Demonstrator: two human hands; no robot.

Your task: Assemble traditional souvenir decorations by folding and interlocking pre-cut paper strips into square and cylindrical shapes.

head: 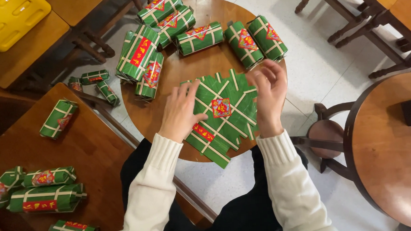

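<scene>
Flattened green packaging sheet [224,114], printed with cream bands and a small red square label at its middle, lies in the centre of the frame on a round wooden table [203,64], its lower corner hanging over the near edge. Left hand [181,113] rests flat on the sheet's left part, fingers spread and open, thumb pointing toward the red label, pressing rather than gripping. Right hand [269,91] is at the sheet's upper right edge, fingers curled and partly closed; whether they pinch the edge cannot be told. Both arms wear cream knit sleeves. Along the table's far rim, at the top of the frame, sits an arc of folded green boxes [199,38]. More green boxes [47,199] lie on a darker wooden table at lower left.
</scene>
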